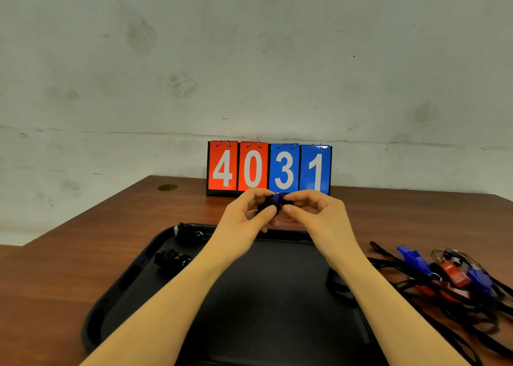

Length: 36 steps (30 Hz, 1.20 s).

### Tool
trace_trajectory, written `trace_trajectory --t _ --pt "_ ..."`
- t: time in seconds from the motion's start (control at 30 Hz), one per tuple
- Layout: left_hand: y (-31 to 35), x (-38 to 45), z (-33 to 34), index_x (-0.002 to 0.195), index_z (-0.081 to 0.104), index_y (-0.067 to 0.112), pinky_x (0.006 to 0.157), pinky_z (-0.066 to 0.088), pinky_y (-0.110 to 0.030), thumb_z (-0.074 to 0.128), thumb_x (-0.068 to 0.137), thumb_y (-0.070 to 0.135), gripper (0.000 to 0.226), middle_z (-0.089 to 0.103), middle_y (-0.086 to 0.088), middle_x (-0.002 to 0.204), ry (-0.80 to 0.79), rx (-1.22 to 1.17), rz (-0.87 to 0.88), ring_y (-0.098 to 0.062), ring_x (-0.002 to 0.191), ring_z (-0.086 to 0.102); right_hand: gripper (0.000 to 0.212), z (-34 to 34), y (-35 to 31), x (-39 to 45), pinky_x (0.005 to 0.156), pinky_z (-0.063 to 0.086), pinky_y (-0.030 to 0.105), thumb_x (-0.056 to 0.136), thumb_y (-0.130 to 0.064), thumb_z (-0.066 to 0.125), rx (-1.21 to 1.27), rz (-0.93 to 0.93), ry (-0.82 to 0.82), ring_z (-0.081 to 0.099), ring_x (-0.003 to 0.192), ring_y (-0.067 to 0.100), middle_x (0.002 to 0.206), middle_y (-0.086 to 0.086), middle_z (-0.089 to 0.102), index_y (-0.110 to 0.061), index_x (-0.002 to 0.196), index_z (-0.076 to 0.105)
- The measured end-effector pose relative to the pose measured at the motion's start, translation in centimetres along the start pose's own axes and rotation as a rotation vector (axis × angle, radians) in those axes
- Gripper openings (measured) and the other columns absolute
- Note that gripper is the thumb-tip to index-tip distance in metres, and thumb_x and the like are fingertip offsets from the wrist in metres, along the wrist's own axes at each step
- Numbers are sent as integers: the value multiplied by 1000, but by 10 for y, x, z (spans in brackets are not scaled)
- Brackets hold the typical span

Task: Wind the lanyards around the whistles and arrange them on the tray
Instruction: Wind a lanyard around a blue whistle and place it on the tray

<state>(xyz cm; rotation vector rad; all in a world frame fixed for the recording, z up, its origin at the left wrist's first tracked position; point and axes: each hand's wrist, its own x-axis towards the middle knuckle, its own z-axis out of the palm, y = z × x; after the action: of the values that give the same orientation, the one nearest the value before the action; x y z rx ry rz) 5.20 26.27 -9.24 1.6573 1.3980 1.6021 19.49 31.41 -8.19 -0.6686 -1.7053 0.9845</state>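
Holding that blue whistle (275, 199) up over the tray's (116, 290) far edge, left hand (244, 221) and right hand (311, 216) pinching it together, you risk the black lanyard (looks mostly wound, hard to tell) springing loose if either pinch slackens.

Looks like some bare test room or lab setup: scuffed, stained plain wall (249, 60), brown wooden counter (83, 241) pushed against it, flip scoreboard (268, 168) reading 4031 at the far edge.

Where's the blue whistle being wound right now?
Centre of the head view, pinched between left hand and right hand, above the tray's far edge: blue whistle.
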Motion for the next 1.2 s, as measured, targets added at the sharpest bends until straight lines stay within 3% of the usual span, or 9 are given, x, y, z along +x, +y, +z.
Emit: trace_trajectory --t 0.13,0.33,0.43,0.53,0.6,0.67,0.8,1.03,1.2 --pt "0 0 2 118 51 20 72 53 -21 49 93 15 25 65 -2 105 -80 -14 -30 -12 85 68 17 1 0 0 73 56 22 79 -4 67 19 -10 23 69 80 12 86 1 70 -19 85 65" --pt "-3 1 2 118 49 21 74 55 -24 51 92 14 27 59 -1 114 -42 -40 -41 -13 86 67 16 3 1 -2 66 53 14 78 -5 69 -5 -31 51 67 80 8 85 0 69 -20 84 64" --pt "-1 0 2 115 50 19 72 55 -23 52 92 12 24 61 -3 112 -55 -21 -29 -13 83 68 15 4 3 -3 70 56 21 78 -7 69 2 -27 63 68 80 10 85 0 69 -21 82 64" --pt "0 -1 3 113 50 21 67 52 -15 53 91 13 23 61 4 106 -57 54 3 -4 78 67 17 3 5 -3 76 53 17 77 -12 71 -89 -78 80 64 84 5 83 -6 68 -28 79 64" --pt "-1 -1 4 112 50 24 73 52 -15 55 90 15 24 60 7 107 -40 109 22 -4 83 65 17 3 6 -2 76 50 13 78 -13 71 -142 -123 88 62 84 2 84 -7 66 -29 78 64" --pt "-2 0 5 111 51 26 87 52 -23 56 90 17 24 60 8 110 -29 152 44 -8 97 62 17 2 7 -2 76 49 12 78 -13 70 -150 -141 92 61 84 0 84 -7 65 -28 78 64" --pt "-3 -1 4 109 52 27 94 49 -32 57 89 16 23 58 12 110 -54 162 55 -7 108 56 10 1 8 -1 79 53 22 80 -14 68 -112 -111 68 65 84 6 82 -6 69 -23 82 67" --pt "-4 -3 4 104 50 29 80 43 -4 54 91 17 19 57 14 110 -116 168 86 3 107 53 5 1 10 -2 74 53 18 80 -15 69 -108 -122 74 64 78 5 79 -3 69 -18 83 69" --pt "-6 -2 4 112 48 25 78 39 3 53 92 18 22 55 14 113 -62 141 65 2 111 50 19 2 10 -3 78 53 17 80 -13 68 -107 -155 44 64 88 1 85 -9 69 -31 85 68"
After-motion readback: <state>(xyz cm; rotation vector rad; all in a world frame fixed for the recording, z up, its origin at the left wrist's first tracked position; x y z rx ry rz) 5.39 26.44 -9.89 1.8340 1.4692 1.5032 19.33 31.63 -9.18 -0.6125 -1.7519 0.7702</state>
